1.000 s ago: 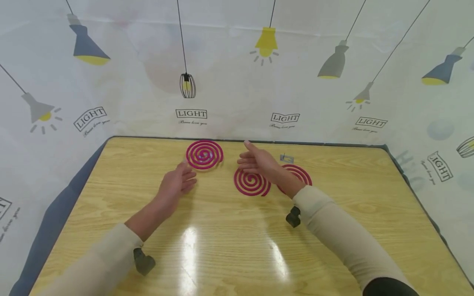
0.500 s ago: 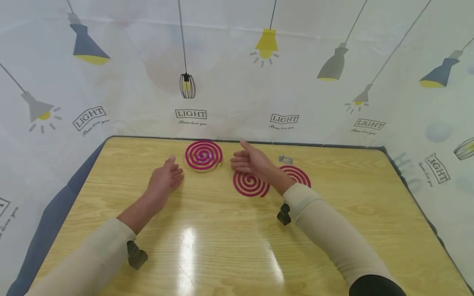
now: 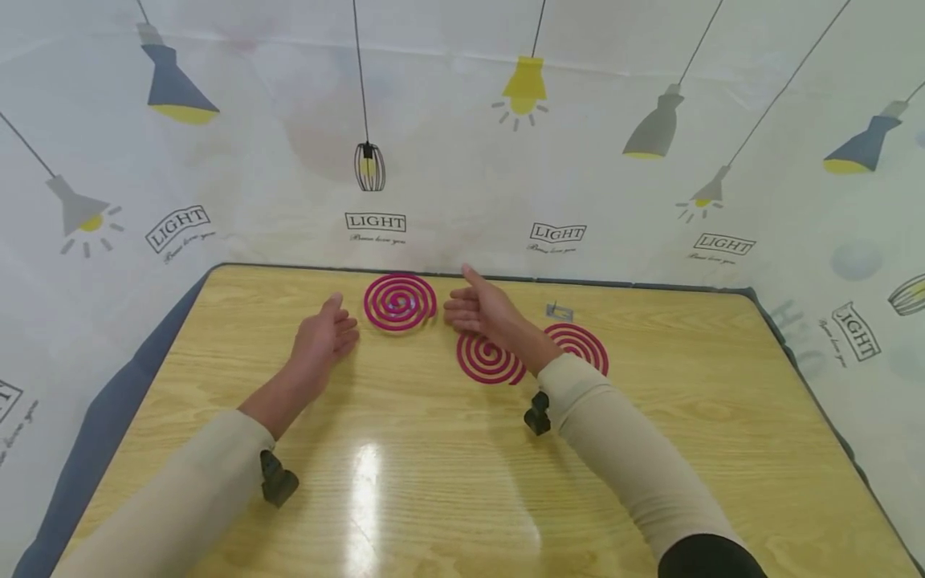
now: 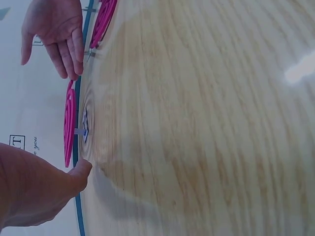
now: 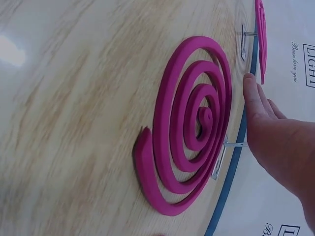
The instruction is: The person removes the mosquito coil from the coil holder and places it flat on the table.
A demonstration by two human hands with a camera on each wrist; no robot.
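A magenta mosquito coil (image 3: 400,302) sits raised on a small metal stand (image 4: 85,127) near the table's back edge. Just left of it is my left hand (image 3: 321,341), apart from the coil, holding nothing. To the coil's right, my right hand (image 3: 486,311) hovers with extended fingers and thumb up, also holding nothing. A second mosquito coil (image 3: 491,361) lies flat on the table beneath the right hand and wrist. The third mosquito coil (image 3: 587,345) lies further right, partly hidden by that forearm. Behind it stands another metal stand (image 3: 560,311) with an upright prong and no coil on it.
The wooden table (image 3: 405,482) has a dark edge along the back and sides. A white wall covering (image 3: 448,160) printed with lamps rises directly behind it. Each wrist carries a small black camera (image 3: 278,478).
My left hand has moved left, away from the raised coil. The right hand has shifted left, closer to that coil. The coils and stands stay where they were.
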